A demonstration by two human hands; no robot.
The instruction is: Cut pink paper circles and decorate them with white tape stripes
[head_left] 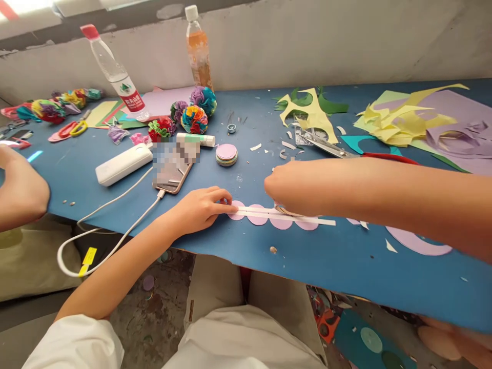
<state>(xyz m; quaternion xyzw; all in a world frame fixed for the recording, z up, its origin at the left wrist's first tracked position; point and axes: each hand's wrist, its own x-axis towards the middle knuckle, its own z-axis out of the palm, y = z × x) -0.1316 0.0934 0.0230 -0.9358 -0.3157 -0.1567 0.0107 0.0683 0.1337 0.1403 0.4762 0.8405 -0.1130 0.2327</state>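
Near the front of the blue table, a row of pink paper circles [281, 222] lies beneath a narrow white paper strip [326, 222]. At the row's left end, my left hand [202, 207] has its fingers curled, with thumb and forefinger pinching down on the strip's end and the first circle. My right hand [274, 184] is bent sharply at the wrist above the row's middle. Its fingers are mostly hidden behind the wrist and forearm, so what it holds does not show. Beyond the row stands a small stack of round paper discs [226, 154].
A phone [175, 169] on a white cable, a white power bank [123, 164] and a glue stick [196, 140] lie left. Scissors [326, 145] and paper scraps [403, 123] lie right. Two bottles [125, 89] stand behind. Another person's arm [23, 187] rests far left.
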